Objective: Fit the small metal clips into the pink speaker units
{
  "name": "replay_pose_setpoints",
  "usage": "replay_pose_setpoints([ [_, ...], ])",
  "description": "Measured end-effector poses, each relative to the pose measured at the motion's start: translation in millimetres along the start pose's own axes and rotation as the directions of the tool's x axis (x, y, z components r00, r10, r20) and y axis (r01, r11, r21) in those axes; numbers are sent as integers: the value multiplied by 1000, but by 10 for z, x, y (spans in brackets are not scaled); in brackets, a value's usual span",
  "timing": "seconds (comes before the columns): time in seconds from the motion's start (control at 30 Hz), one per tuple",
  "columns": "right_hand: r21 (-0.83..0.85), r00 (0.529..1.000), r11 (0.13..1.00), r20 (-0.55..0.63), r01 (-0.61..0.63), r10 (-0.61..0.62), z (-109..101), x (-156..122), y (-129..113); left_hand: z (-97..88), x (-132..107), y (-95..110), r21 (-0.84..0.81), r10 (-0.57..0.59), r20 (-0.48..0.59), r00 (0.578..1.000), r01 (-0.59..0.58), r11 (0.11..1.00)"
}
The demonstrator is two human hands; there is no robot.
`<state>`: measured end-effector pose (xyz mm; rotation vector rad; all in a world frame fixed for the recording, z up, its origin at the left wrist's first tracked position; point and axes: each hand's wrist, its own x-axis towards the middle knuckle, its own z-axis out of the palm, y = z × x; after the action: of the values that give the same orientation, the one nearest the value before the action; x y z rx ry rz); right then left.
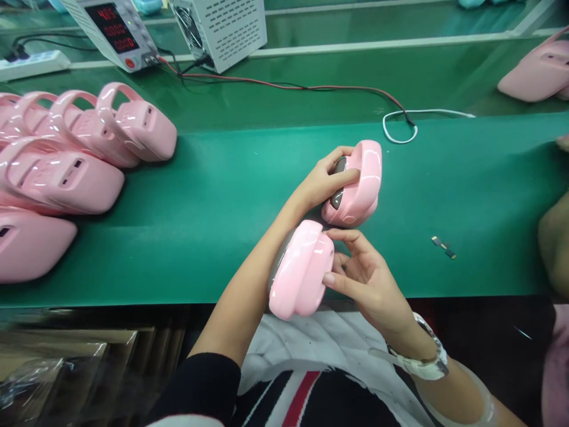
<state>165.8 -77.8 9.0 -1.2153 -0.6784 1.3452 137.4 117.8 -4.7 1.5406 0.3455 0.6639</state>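
Observation:
My left hand (326, 181) is wrapped round a glossy pink device with a loop handle (368, 178), its thumb across the body beside the handle. A dark grey panel shows on that device's left side. Closer to me, a second pink device (300, 273) is tilted over the table's front edge, against my left forearm. My right hand (368, 270) pinches its right end between thumb and fingers. To the right, a small dark strip with gold-coloured ends (443, 247) lies on the green mat.
Rows of similar pink devices (146, 127) stand at the left. A power supply with red digits (113, 29) and a vented grey box (226, 35) are at the back. Red and black wires (284, 86) lead to a white cable (400, 141). Another person's arm (555, 243) shows at the right edge.

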Motion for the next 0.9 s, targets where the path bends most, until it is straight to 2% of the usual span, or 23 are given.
replay_pose_setpoints([
  [0.1, -40, 1000, 999, -12, 9, -10, 51, 4, -25, -8, 23, -8, -14, -13, 14, 1000, 13, 1000],
  [0.23, -60, 1000, 998, 21, 21, -20, 16, 26, -39, -11, 30, 2, 2, 36, -17, 999, -36, 999],
  [0.33, -37, 996, 997, 74, 61, -58, -55, -18, 47, 3, -17, 48, 17, -18, -89, 996, 20, 1000],
  [0.4, -50, 987, 987, 53, 152, -149, -92, -57, 164, 17, -31, 62, 30, -60, -109, 992, 63, 998],
  [0.43, -85, 974, 970, 19, 228, -227, -100, -73, 229, 21, -23, 66, 39, -59, -109, 992, 64, 997],
  [0.5, -231, 917, 898, -52, 374, -395, -84, -103, 328, 17, 1, 95, 53, -49, -108, 993, 55, 997],
  [0.6, -434, 841, 782, -92, 448, -533, 4, -166, 333, -56, -71, 219, 52, -105, -160, 981, 115, 992],
  [0.7, -499, 820, 738, -89, 454, -565, 76, -212, 222, -198, -449, 381, 41, -190, -233, 954, 205, 978],
  [0.77, -542, 794, 684, -49, 489, -607, 81, -211, 165, -249, -848, 472, 5, -221, -200, 954, 226, 974],
  [0.83, -573, 755, 624, -16, 531, -656, 64, -195, 146, -220, -1252, 526, -72, -273, -127, 954, 265, 961],
  [0.9, -570, 732, 602, -1, 559, -681, 42, -171, 153, -130, -1547, 535, -109, -302, -132, 944, 289, 951],
])
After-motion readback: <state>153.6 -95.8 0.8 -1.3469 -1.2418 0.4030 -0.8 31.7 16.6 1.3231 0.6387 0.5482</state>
